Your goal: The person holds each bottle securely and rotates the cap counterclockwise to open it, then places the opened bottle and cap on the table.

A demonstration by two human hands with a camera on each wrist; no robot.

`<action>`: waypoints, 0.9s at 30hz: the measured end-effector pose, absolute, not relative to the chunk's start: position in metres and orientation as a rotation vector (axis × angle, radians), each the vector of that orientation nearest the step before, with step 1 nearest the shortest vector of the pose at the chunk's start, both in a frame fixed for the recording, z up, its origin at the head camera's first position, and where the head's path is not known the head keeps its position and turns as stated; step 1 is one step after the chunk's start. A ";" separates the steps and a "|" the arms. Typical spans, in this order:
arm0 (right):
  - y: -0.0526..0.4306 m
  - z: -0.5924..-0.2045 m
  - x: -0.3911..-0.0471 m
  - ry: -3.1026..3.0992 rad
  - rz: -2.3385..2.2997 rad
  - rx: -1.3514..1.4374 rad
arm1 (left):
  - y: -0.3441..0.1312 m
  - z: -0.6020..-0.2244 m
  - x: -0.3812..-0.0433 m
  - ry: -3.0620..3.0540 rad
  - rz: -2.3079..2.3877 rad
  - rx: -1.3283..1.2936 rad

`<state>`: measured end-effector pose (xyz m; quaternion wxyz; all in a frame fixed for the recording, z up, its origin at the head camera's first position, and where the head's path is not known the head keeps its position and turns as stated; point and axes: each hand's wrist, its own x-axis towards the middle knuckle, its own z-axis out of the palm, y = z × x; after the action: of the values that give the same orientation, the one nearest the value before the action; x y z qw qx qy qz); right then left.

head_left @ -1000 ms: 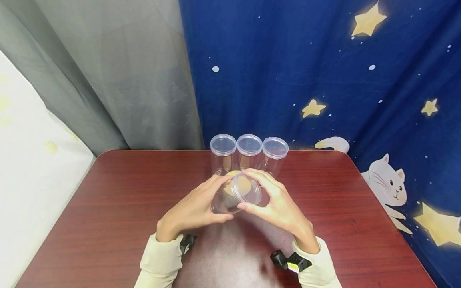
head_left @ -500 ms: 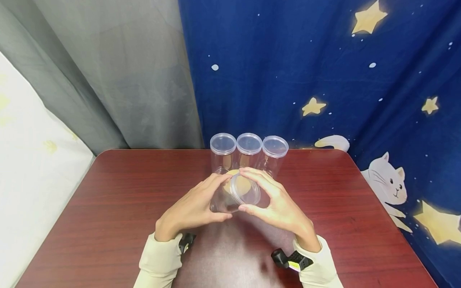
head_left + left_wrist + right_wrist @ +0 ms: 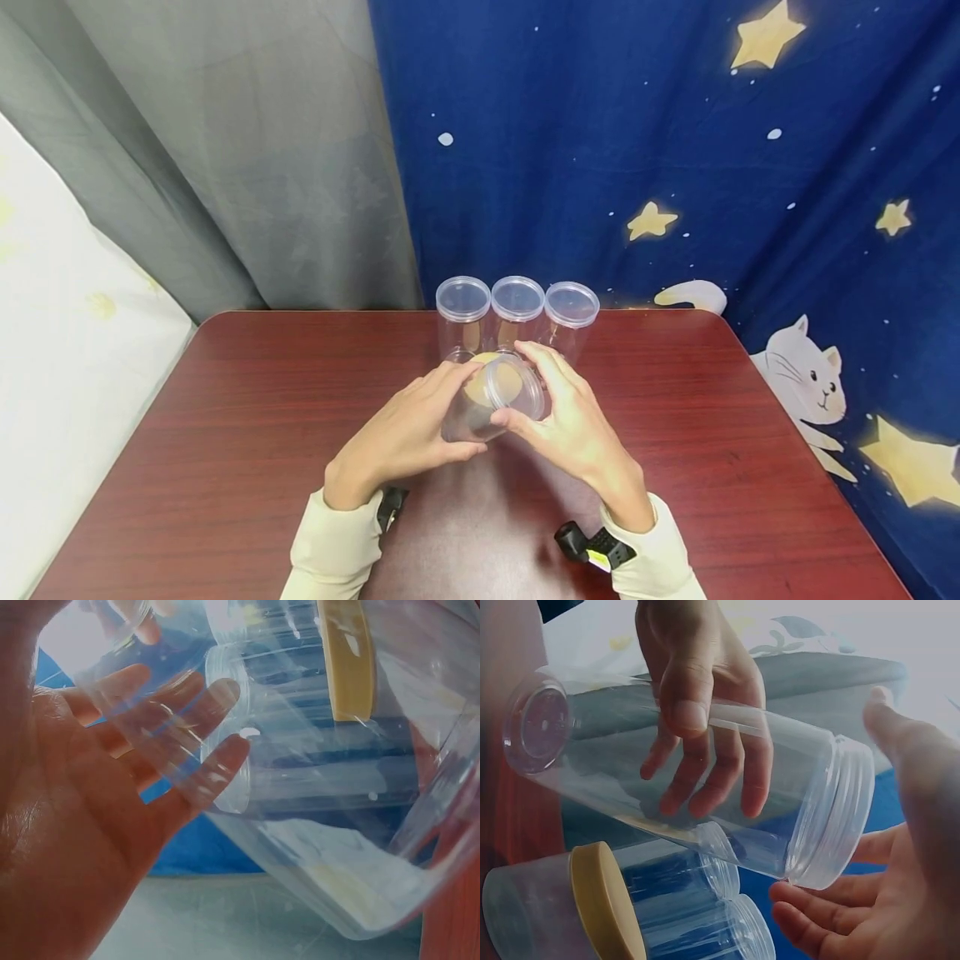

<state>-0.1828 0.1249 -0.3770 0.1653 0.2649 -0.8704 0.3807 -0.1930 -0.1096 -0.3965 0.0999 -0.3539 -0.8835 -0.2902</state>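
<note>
A clear plastic jar point(image 3: 468, 417) is held tilted above the dark red table point(image 3: 225, 400). My left hand point(image 3: 427, 425) grips its body, the fingers wrapped round the far side point(image 3: 697, 750). My right hand point(image 3: 551, 400) curls its thumb and fingers round the jar's clear screw lid point(image 3: 832, 810) at the raised end. The left wrist view shows my left palm point(image 3: 75, 825) pressed against the jar wall point(image 3: 300, 787). The jar looks empty.
Three clear lidded jars point(image 3: 517, 308) stand in a row at the table's far edge. A jar with a yellow lid point(image 3: 600, 900) sits just behind the held one. A blue star-and-cat cloth point(image 3: 675, 167) and a grey curtain point(image 3: 225, 167) hang behind.
My right hand has turned round the lid and its wrist has swung to the left. The jar and my left hand have barely moved.
</note>
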 end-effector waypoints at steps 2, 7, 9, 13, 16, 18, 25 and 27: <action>0.123 -0.377 -0.183 -2.487 1.037 0.726 | -0.109 -0.397 -0.193 -2.607 -0.855 -1.054; 0.121 -0.377 -0.182 -2.512 0.992 0.690 | -0.111 -0.398 -0.192 -2.614 -0.847 -1.044; 0.120 -0.377 -0.181 -2.519 0.990 0.686 | -0.111 -0.398 -0.192 -2.617 -0.846 -1.039; 0.121 -0.376 -0.181 -2.522 1.000 0.713 | -0.112 -0.398 -0.192 -2.616 -0.850 -1.041; 0.122 -0.376 -0.180 -2.514 1.009 0.744 | -0.113 -0.398 -0.192 -2.615 -0.865 -1.051; 0.122 -0.375 -0.180 -2.509 1.018 0.763 | -0.113 -0.397 -0.192 -2.614 -0.871 -1.057; 0.124 -0.374 -0.182 -2.499 1.042 0.823 | -0.114 -0.398 -0.194 -2.638 -0.867 -1.061; 0.125 -0.374 -0.182 -2.497 1.050 0.834 | -0.115 -0.398 -0.195 -2.645 -0.872 -1.062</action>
<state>-0.1822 0.1248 -0.3741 0.1530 0.2907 -0.8707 0.3661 -0.1950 -0.1146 -0.3977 0.0804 -0.3552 -0.8845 -0.2916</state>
